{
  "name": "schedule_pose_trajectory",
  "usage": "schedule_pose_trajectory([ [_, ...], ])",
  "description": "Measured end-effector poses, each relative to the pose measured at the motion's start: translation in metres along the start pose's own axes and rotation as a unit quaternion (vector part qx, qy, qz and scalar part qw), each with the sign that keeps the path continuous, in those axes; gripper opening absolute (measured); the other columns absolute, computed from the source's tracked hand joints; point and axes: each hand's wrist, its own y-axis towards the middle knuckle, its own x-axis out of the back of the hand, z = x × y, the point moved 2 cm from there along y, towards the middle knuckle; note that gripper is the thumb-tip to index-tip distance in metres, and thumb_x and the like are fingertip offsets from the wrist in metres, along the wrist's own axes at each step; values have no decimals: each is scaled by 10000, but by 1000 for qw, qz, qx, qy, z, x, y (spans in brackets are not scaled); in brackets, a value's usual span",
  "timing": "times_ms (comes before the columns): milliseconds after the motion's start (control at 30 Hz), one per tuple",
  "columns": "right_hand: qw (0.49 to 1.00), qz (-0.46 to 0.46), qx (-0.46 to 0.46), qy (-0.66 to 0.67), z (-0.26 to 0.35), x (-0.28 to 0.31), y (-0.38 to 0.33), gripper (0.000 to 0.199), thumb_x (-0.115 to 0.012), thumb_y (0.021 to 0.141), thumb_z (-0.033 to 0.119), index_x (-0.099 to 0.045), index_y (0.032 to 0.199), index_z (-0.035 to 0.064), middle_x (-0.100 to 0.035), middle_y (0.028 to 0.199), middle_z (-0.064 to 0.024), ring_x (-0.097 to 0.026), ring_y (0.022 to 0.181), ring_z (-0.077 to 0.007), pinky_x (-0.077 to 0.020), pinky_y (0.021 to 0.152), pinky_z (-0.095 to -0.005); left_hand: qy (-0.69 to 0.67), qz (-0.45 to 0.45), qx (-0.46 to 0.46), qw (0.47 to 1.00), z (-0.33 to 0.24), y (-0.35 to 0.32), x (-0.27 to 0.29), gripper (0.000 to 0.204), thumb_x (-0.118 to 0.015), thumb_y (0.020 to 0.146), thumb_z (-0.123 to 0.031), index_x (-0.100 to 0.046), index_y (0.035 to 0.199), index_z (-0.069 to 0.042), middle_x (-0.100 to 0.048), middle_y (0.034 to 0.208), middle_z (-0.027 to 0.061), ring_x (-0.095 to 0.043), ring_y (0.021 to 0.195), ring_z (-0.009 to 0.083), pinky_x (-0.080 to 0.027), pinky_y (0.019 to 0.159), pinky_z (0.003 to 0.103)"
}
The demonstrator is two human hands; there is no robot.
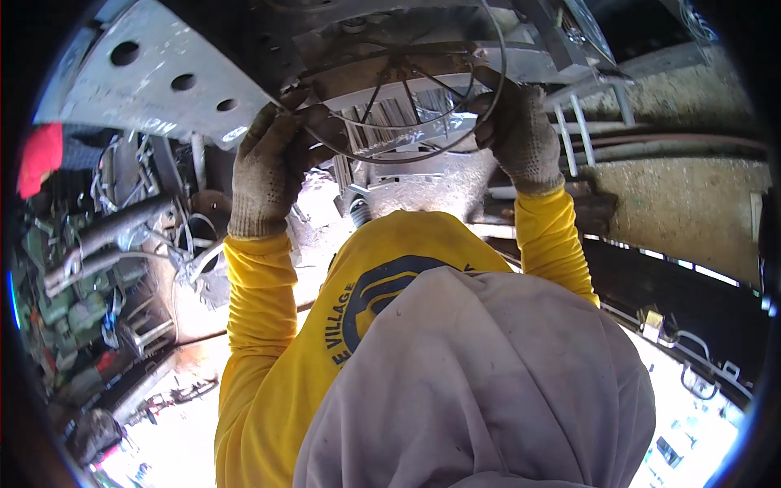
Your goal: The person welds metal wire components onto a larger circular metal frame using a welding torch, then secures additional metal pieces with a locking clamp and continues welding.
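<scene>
Grip: left hand (pixel 272 153) and right hand (pixel 522 134), both gloved, fingers curled nearly closed on the rim of a wire hoop (pixel 392 161); pinch firmness cannot be told. Hoop sits between the hands, at two o'clock from the left, ten o'clock from the right. Round, so no clear long axis; neither hand obviously nearer.

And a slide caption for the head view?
A worker's gloved left grip and right grip hold a thin metal hoop.
</scene>
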Motion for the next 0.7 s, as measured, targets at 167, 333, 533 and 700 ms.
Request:
schedule_pose_trajectory([
  [167,990,101,-32,98,7,22,0,602,-436,1040,461,-469,1419,-5,-714,985,-133,-645,674,-160,-515,584,-242,-59,-31,-52,996,15,-39,-17,400,-451,1039,-171,-466,1380,37,-635,1186,195,-638,1106,347,-521,981,499],
  [333,983,152,-66,73,1,18,-11,490,-410,1058,380,-551,1315,-13,-710,989,-148,-630,663,-169,-508,589,-270,-74,-145,-115,980,34,-95,-28,367,-474,1036,-140,-505,1358,31,-658,1157,208,-674,1057,344,-569,929,480],
  [533,943,257,-131,165,-11,3,-12,441,-407,1058,353,-582,1238,-10,-709,1043,-190,-679,747,-195,-559,630,-294,-91,-165,-172,967,49,-163,-32,367,-502,1012,-134,-511,1349,11,-653,1177,180,-659,1084,325,-553,953,498],
  [700,926,292,-158,181,-1,-20,-17,400,-480,1029,314,-585,1275,17,-712,1029,-192,-678,725,-215,-565,657,-321,-80,-224,-201,950,52,-192,-37,372,-505,1012,-153,-512,1362,-29,-660,1159,136,-660,1064,278,-553,947,450],
])
